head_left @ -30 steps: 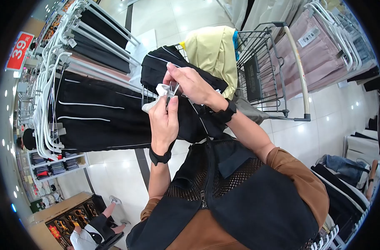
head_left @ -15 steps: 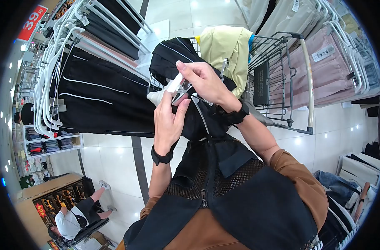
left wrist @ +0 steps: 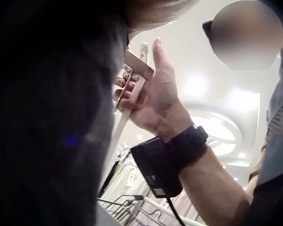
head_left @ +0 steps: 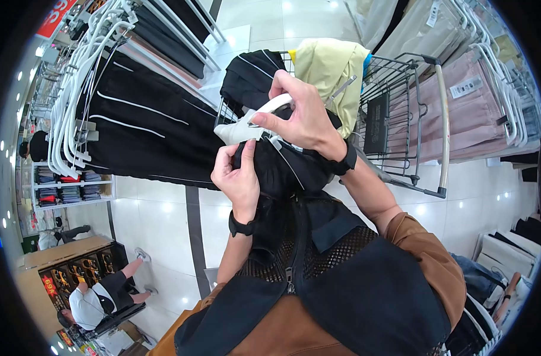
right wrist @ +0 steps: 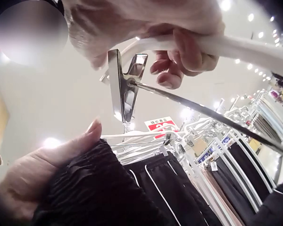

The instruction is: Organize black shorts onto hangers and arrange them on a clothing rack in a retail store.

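The right hand [head_left: 306,115] grips a white hanger [head_left: 276,104] in front of the chest; in the right wrist view its fingers curl round the white hanger arm [right wrist: 245,52], beside a metal clip [right wrist: 125,87] on a thin rod. Just below, the left hand [head_left: 239,178] pinches the edge of a black garment [head_left: 276,172]. The gathered black waistband [right wrist: 99,183] shows by the left thumb in the right wrist view, apart from the clip. In the left wrist view the right hand [left wrist: 155,94] holds the hanger, while dark cloth [left wrist: 52,113] covers much of the picture.
A wire shopping cart [head_left: 401,113] with pale yellow cloth [head_left: 330,71] and folded black cloth [head_left: 249,74] stands ahead. Black trousers [head_left: 146,124] hang on a rack at the left, pink trousers [head_left: 448,113] at the right. A person [head_left: 98,302] is at the lower left.
The right hand has shifted up and right with the hanger, away from the left hand. The left hand has moved from the hanger's clip to the black garment's edge.
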`<state>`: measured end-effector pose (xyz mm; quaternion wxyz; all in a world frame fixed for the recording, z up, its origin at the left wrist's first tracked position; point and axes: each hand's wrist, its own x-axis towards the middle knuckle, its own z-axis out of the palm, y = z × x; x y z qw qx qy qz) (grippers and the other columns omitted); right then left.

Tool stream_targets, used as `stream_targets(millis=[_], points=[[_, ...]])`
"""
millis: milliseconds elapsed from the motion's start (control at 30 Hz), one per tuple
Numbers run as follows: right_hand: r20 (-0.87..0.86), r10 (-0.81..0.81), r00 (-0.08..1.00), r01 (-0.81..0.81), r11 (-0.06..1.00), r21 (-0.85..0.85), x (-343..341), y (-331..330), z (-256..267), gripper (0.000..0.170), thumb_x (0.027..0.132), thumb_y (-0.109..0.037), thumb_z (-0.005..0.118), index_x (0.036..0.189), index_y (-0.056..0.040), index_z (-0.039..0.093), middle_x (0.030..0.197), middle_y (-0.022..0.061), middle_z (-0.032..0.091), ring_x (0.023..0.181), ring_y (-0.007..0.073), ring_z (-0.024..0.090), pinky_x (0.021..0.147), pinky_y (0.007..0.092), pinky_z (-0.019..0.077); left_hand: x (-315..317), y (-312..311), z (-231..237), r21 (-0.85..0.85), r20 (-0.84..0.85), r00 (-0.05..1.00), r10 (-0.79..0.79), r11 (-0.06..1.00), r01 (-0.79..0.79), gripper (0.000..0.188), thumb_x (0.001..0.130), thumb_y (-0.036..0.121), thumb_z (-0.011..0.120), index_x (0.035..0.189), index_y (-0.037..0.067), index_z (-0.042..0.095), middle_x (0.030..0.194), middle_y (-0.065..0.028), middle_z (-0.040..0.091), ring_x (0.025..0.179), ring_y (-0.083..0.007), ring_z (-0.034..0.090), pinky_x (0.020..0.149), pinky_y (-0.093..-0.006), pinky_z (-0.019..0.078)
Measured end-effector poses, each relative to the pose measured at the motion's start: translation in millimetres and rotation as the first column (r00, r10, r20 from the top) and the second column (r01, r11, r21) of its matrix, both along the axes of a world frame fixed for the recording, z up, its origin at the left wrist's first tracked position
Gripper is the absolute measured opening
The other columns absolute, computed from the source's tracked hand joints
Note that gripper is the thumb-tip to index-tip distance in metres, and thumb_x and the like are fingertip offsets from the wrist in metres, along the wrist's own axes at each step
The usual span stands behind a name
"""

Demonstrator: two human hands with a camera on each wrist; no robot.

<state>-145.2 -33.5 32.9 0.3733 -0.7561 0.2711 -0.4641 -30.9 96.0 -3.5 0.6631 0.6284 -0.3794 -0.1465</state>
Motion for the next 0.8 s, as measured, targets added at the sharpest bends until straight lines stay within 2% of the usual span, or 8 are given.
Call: stream_targets(millis=[67, 233, 333, 367, 467, 600, 667, 800], points=[[-0.043, -0.009, 0.999, 0.004, 0.992, -0.126, 1, 3, 1, 0.054, 0.07, -0.049, 0.079, 0.078, -0.0026, 0.052, 0.066, 0.0052, 0.048, 0.062, 0.0136, 0.047, 0.055, 0.0278, 0.0357, 4, 1, -3, 0.009, 0.103, 0.993, 0.053, 0.998, -0.054, 0.019, 0.083, 0.004, 0.075, 0.078, -0.001, 0.057, 0.069, 0.003, 0.054, 0.064, -0.0037, 0.045, 0.059, -0.0188, 0.0373], [0.034, 0.187, 0.982, -0.171, 0.948, -0.269, 8, 0, -8, 0.044, 0.067, -0.029, 0.086, 0.085, -0.0022, 0.057, 0.076, 0.0037, 0.053, 0.064, 0.0158, 0.046, 0.056, 0.029, 0.0356, 18, -1, -4, -0.001, 0.426, 0.896, 0.124, 0.991, -0.137, 0.033, 0.092, 0.013, 0.065, 0.069, 0.0, 0.045, 0.057, -0.0057, 0.038, 0.051, -0.0107, 0.034, 0.046, -0.027, 0.0292], [-0.012, 0.253, 0.967, -0.252, 0.956, -0.153, 3, 1, -12, 0.038, 0.07, -0.025, 0.084, 0.083, -0.0015, 0.057, 0.077, 0.0023, 0.054, 0.063, 0.0132, 0.047, 0.055, 0.0265, 0.0349, 22, -2, -7, -0.032, 0.386, 0.914, 0.123, 0.992, -0.12, 0.04, 0.098, 0.022, 0.058, 0.068, 0.002, 0.04, 0.059, 0.0007, 0.031, 0.058, -0.0062, 0.027, 0.048, -0.0251, 0.0234], [0.008, 0.243, 0.97, -0.241, 0.966, -0.092, 1, 1, -10, 0.036, 0.076, -0.03, 0.079, 0.075, -0.0027, 0.056, 0.066, 0.0058, 0.051, 0.058, 0.0164, 0.047, 0.052, 0.0292, 0.0374, 23, -1, -4, -0.026, 0.399, 0.909, 0.121, 0.992, -0.121, 0.043, 0.1, 0.025, 0.053, 0.068, 0.001, 0.038, 0.058, -0.0008, 0.03, 0.056, -0.007, 0.026, 0.047, -0.0263, 0.0227], [0.231, 0.199, 0.952, -0.216, 0.975, 0.046, 6, -2, -21, 0.039, 0.082, -0.033, 0.074, 0.073, -0.001, 0.054, 0.06, 0.0049, 0.046, 0.056, 0.0108, 0.042, 0.05, 0.0277, 0.0355, 27, -1, -3, -0.052, 0.433, 0.895, 0.11, 0.994, -0.098, 0.043, 0.101, 0.027, 0.05, 0.069, 0.0, 0.04, 0.057, -0.0021, 0.031, 0.053, -0.0076, 0.027, 0.046, -0.0272, 0.0224], [0.336, 0.111, 0.935, -0.156, 0.981, 0.112, 16, 0, -19, 0.049, 0.097, -0.04, 0.054, 0.068, -0.0007, 0.05, 0.052, 0.0037, 0.038, 0.047, 0.0088, 0.04, 0.044, 0.0292, 0.0332, 27, -3, 2, -0.101, 0.515, 0.847, 0.131, 0.991, -0.091, 0.043, 0.102, 0.027, 0.048, 0.069, -0.001, 0.043, 0.057, -0.0034, 0.032, 0.051, -0.0076, 0.029, 0.045, -0.0264, 0.0241], [0.354, 0.102, 0.93, -0.136, 0.988, 0.073, 22, 2, -15, 0.052, 0.1, -0.038, 0.049, 0.064, -0.0005, 0.047, 0.049, 0.0046, 0.037, 0.042, 0.0122, 0.04, 0.043, 0.0306, 0.0322, 23, -5, 9, -0.161, 0.545, 0.822, 0.164, 0.983, -0.089, 0.043, 0.099, 0.025, 0.053, 0.065, 0.001, 0.045, 0.053, -0.0057, 0.041, 0.042, -0.015, 0.04, 0.042, -0.0279, 0.0292], [0.296, 0.111, 0.949, -0.078, 0.989, -0.123, 30, -3, -18, 0.056, 0.102, -0.034, 0.044, 0.058, 0.0004, 0.048, 0.047, 0.0086, 0.04, 0.04, 0.0221, 0.041, 0.042, 0.0326, 0.0311, 19, -6, 15, -0.172, 0.538, 0.827, 0.164, 0.982, -0.082, 0.038, 0.098, 0.026, 0.057, 0.07, 0.001, 0.048, 0.056, -0.0049, 0.047, 0.043, -0.0128, 0.045, 0.043, -0.0257, 0.0337]])
